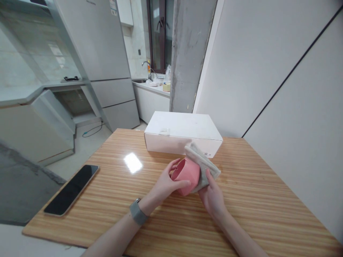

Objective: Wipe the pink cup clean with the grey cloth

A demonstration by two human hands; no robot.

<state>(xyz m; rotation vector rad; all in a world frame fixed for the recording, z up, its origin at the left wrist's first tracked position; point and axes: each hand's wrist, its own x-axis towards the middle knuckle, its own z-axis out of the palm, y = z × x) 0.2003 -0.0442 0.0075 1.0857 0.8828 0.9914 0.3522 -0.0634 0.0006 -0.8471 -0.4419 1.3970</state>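
A pink faceted pot (189, 175) is tilted on its side above the table, its open mouth turned to the left. My left hand (170, 182) grips it by the rim, thumb on the outside and fingers partly hidden behind the mouth. In my right hand (213, 196) is a folded grey cloth (205, 166), pinched with the thumb on top. The cloth lies against the base end of the pot, and the fingers beneath it are hidden.
A white box (182, 126) stands at the table's far edge, just beyond my hands. On the left of the wooden table (254, 200) lies a black smartphone (72, 191). A white wall (281, 71) runs along the right side; a refrigerator (96, 46) stands beyond the table.
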